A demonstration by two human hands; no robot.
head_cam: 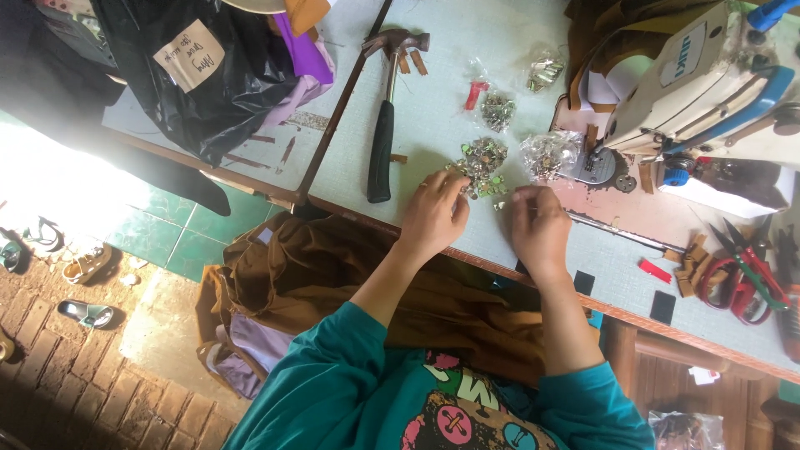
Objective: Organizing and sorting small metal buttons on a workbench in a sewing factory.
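My left hand (435,210) rests on the pale work table (433,125), its fingertips pinching at a pile of small metal fasteners (482,164). My right hand (540,223) lies just right of that pile, fingers curled down on the table; whether it holds a piece cannot be told. A clear bag of similar metal pieces (548,155) sits just beyond my right hand. Brown fabric (333,267) lies in my lap below the table edge.
A black-handled hammer (383,125) lies left of the pile. More small bags of metal parts (498,108) sit farther back. A white sewing machine (708,83) stands at the right, red-handled scissors (742,271) near the table's right edge. A black plastic bag (208,75) is at upper left.
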